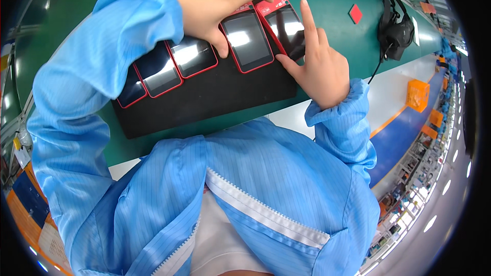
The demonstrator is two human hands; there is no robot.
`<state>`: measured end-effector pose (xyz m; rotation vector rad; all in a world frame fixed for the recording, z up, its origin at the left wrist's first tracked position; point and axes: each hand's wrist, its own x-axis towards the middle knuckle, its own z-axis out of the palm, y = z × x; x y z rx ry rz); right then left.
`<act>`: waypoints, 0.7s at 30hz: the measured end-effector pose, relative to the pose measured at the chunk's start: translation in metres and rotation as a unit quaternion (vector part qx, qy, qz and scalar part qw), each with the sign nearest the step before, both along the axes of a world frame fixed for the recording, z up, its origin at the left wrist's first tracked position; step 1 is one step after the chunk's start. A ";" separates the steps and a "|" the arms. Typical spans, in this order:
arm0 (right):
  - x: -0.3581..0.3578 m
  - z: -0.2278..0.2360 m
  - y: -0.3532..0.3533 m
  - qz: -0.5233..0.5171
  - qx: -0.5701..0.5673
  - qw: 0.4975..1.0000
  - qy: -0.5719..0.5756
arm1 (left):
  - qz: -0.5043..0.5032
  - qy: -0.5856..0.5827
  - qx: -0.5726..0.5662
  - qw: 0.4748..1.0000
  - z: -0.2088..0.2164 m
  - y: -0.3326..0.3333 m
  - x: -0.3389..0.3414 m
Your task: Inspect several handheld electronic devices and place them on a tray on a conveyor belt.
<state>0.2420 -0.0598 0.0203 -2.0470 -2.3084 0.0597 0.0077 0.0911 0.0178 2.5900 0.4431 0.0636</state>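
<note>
Left sleeve: a blue striped coat sleeve (pixel 76 87) sweeps down the left of the frame, lying over the leftmost devices.
Row of devices: five red-edged handheld devices lie side by side on a black mat (pixel 204 97), upper centre, on the green worktop (pixel 332 0).
Left hand: the left hand (pixel 215 0) rests flat at top centre, fingers curled over the top edge of the fourth device (pixel 247 38), thumb down its left side, pinning it rather than lifting it.
Right hand: the right hand (pixel 317 64) is just right of centre, forefinger straight out on the dark screen of the fifth device (pixel 284 23), the other fingers folded in, gripping nothing.
Doing it well: I'd judge a light fingertip touch is best, with the left hand keeping the row from sliding.
Further right: a small red square (pixel 355 14) and a black strapped pouch (pixel 396 30) sit on the worktop, well apart from the hands.
</note>
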 end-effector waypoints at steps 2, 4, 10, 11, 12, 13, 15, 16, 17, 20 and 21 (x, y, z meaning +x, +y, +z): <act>0.001 -0.003 -0.005 -0.010 0.018 0.999 0.040 | 0.050 -0.049 0.057 0.996 0.007 -0.020 0.000; -0.001 0.000 -0.009 -0.014 0.037 0.996 0.081 | 0.113 -0.041 0.073 0.990 0.010 -0.044 -0.003; 0.002 -0.004 -0.014 -0.071 -0.024 0.926 0.369 | 0.190 -0.034 0.120 0.974 -0.013 -0.087 0.014; 0.013 -0.022 -0.013 -0.055 -0.006 0.900 0.431 | 0.198 -0.035 0.139 0.970 -0.018 -0.089 0.022; 0.018 -0.019 -0.011 -0.054 -0.007 0.901 0.431 | 0.207 -0.033 0.156 0.965 -0.025 -0.088 0.030; 0.021 -0.008 -0.007 -0.094 -0.077 0.868 0.481 | 0.229 -0.027 0.169 0.958 -0.024 -0.088 0.037; 0.032 0.002 0.002 -0.138 -0.175 0.796 0.563 | 0.239 0.019 0.160 0.957 -0.022 -0.083 0.046; 0.037 0.000 0.006 -0.134 -0.175 0.797 0.562 | 0.246 0.065 0.148 0.956 -0.021 -0.082 0.049; 0.042 -0.003 0.009 -0.125 -0.190 0.819 0.526 | 0.243 0.108 0.167 0.950 -0.018 -0.083 0.051; 0.053 -0.008 0.014 -0.100 -0.231 0.829 0.499 | 0.218 0.127 0.162 0.954 -0.006 -0.081 0.045; 0.049 -0.007 0.012 -0.085 -0.241 0.829 0.497 | 0.209 0.073 0.156 0.963 -0.009 -0.079 0.037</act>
